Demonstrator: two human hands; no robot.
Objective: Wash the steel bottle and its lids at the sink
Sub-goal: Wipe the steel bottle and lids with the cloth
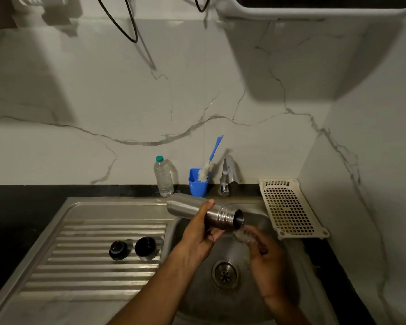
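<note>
On the ribbed drainboard at the left sit the two lids: the black stopper lid and, just beside it on the right, the steel cup lid with its dark hollow facing up. Both are well apart from either hand. Behind them on the counter stand a clear plastic bottle and a blue cup holding a bottle brush. Over the sink basin the left hand grips the steel bottle from below, fingers curled round its middle and the thumb tip showing on top. The bottle lies almost level. Its long axis runs from the closed base at the upper left to the threaded, open mouth at the right, which tips slightly down. The tap stands behind the bottle, and no water can be made out. The right hand is just below and to the right of that mouth and is the nearer hand to the opening. Its fingertips pinch a pale wad, probably a scrubber, though blur hides the exact grip. The next move likely depends on this: the mouth points straight at the right hand, so the wad can reach the rim or threads by going up and left along the bottle's axis. A white slotted basket lies at the far right.
</note>
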